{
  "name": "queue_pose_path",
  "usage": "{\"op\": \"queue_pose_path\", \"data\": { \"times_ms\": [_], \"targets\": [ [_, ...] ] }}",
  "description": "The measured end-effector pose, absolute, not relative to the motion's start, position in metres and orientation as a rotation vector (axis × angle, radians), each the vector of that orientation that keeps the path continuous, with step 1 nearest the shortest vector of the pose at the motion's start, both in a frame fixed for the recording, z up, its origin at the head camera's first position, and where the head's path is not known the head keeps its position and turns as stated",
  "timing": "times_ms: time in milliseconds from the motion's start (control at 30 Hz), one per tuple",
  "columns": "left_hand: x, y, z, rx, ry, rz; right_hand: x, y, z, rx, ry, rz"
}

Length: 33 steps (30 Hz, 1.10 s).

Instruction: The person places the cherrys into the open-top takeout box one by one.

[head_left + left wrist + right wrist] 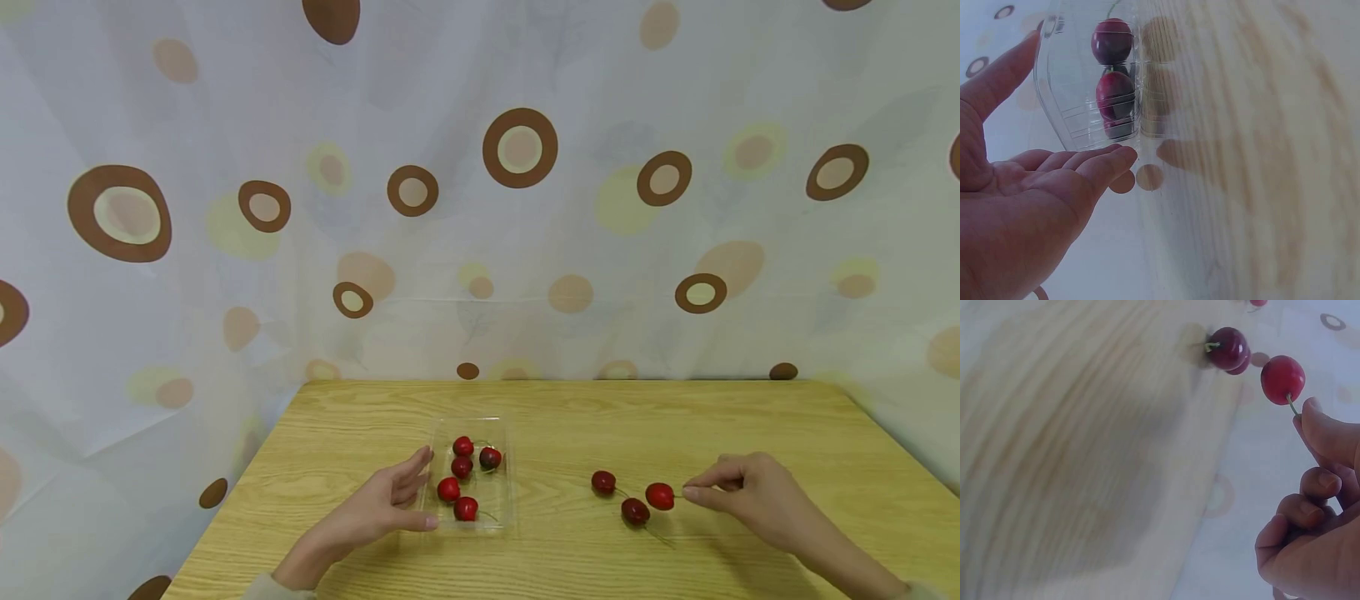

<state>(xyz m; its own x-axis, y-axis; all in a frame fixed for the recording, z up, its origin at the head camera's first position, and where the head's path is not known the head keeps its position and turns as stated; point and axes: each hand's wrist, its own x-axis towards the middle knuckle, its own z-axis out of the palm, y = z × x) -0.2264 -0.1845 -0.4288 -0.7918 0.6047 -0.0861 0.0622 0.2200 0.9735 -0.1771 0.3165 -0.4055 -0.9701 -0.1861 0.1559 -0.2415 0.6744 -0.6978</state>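
Wood table [750,417], dotted curtain behind. Right hand [750,496] pinches stem of cherry [660,496], two more beside. Left hand [382,504] flat, fingers relaxed against clear tray [510,475] holding five. Step: pickup. Next likely: lift, carry left over tray rim.

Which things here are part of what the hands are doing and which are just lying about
In use: right hand pinching the stem of a cherry; left hand resting against the clear tray; five cherries in the tray; two loose cherries on the table.
Lying about: spotted curtain behind.
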Motion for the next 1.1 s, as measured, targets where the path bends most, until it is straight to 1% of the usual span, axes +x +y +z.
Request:
{"op": "queue_pose_path", "data": {
  "times_ms": [367,733,1100],
  "targets": [
    [-0.226,-0.186,-0.43,0.614,2.062,1.596,-0.194,0.279,-0.389,0.515,-2.759,1.384],
    [-0.227,-0.185,-0.428,0.607,2.068,1.592,-0.208,0.237,-0.379,0.609,-2.73,1.463],
    [-0.228,-0.185,-0.429,0.606,2.062,1.598,-0.228,0.193,-0.382,0.704,-2.705,1.502]
  ]
}}
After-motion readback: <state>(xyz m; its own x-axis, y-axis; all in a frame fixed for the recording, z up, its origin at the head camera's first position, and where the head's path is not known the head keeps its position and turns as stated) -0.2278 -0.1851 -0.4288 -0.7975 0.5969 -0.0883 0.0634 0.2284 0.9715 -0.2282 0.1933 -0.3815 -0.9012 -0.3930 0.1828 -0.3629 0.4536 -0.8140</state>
